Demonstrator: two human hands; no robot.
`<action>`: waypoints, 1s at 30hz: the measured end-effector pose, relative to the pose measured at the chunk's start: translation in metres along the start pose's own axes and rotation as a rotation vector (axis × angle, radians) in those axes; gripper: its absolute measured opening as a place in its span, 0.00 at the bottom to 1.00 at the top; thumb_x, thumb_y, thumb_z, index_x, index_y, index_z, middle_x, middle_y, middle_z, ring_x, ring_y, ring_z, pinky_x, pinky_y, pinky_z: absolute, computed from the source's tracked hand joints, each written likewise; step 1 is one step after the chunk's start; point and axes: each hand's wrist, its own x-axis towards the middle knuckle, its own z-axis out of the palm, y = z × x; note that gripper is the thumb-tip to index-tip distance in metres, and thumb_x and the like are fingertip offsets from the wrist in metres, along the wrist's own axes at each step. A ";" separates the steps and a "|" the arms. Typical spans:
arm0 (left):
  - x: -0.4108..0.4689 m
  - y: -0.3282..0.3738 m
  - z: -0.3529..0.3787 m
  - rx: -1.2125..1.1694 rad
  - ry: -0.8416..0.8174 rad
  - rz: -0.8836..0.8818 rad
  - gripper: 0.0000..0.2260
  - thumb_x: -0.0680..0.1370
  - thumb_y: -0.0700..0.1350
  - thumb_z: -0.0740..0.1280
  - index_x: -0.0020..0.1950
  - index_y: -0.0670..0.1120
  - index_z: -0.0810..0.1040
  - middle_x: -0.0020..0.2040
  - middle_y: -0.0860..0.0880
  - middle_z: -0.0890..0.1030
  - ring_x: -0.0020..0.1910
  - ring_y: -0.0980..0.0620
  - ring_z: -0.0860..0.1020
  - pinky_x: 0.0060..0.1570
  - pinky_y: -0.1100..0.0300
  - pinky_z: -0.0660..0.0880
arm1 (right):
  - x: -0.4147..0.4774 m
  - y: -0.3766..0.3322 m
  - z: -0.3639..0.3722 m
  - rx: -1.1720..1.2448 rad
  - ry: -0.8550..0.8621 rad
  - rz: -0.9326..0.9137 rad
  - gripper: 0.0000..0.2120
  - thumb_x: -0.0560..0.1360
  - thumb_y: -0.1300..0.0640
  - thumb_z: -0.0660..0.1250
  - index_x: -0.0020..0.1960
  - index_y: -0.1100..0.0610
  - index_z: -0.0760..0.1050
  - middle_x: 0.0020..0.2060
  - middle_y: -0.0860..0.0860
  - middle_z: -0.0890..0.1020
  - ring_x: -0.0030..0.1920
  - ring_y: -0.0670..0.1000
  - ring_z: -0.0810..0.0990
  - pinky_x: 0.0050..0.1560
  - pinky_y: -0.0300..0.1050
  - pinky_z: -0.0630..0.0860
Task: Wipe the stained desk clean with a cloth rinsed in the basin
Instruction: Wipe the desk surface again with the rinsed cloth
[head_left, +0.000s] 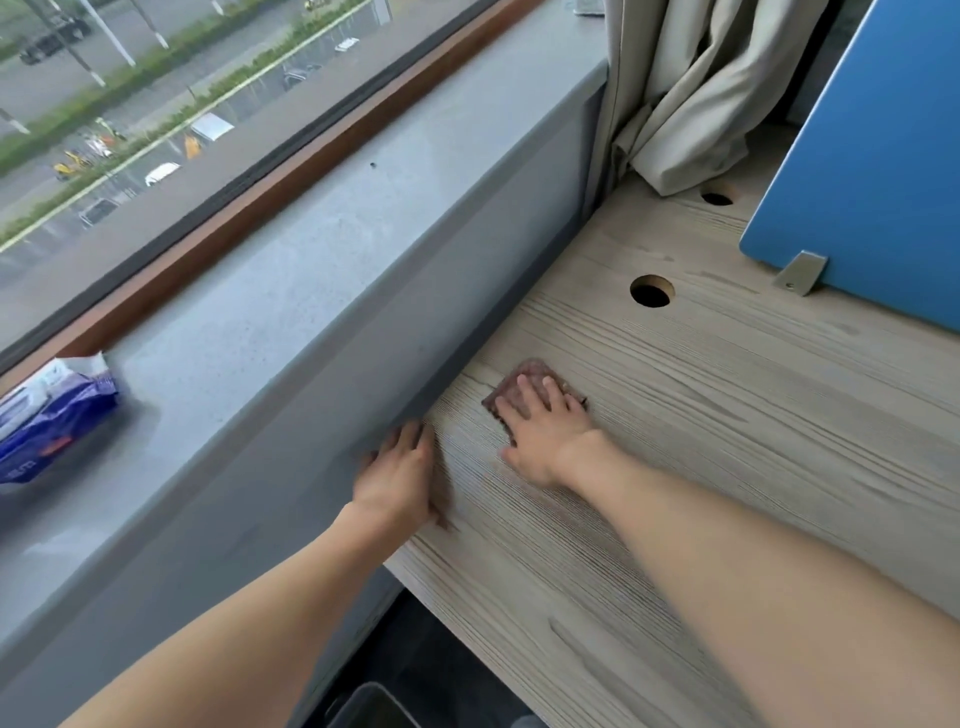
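Wood-grain desk (727, 441) by a window (130, 130): right hand (545, 431) presses a brown cloth (530, 371) with straight fingers; left hand (397, 478) rests flat at the desk's edge, fingers extended; blue packet (52, 415) print unreadable.

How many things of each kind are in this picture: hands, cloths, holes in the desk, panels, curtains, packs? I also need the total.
hands: 2, left hand and right hand
brown cloth: 1
round holes in the desk: 2
blue panel: 1
curtain: 1
blue pack: 1
total: 8
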 end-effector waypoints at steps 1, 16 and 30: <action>0.001 0.001 0.000 0.011 0.005 -0.007 0.49 0.64 0.50 0.81 0.78 0.45 0.57 0.75 0.49 0.60 0.75 0.46 0.59 0.68 0.50 0.66 | 0.006 0.006 -0.003 0.007 0.009 0.014 0.33 0.83 0.40 0.49 0.81 0.48 0.37 0.79 0.55 0.34 0.79 0.63 0.36 0.79 0.61 0.44; -0.009 0.019 -0.010 0.157 -0.053 0.103 0.33 0.71 0.41 0.75 0.72 0.43 0.63 0.70 0.45 0.64 0.69 0.43 0.64 0.64 0.52 0.69 | -0.056 0.033 0.042 0.009 0.016 -0.031 0.29 0.85 0.42 0.44 0.80 0.44 0.34 0.78 0.50 0.31 0.78 0.56 0.31 0.78 0.55 0.35; -0.065 0.168 0.013 -0.333 -0.068 0.335 0.20 0.77 0.39 0.60 0.70 0.46 0.74 0.66 0.41 0.72 0.65 0.40 0.70 0.66 0.52 0.68 | -0.205 0.088 0.128 0.216 0.151 0.353 0.34 0.81 0.66 0.55 0.82 0.49 0.46 0.81 0.51 0.44 0.81 0.58 0.44 0.78 0.54 0.49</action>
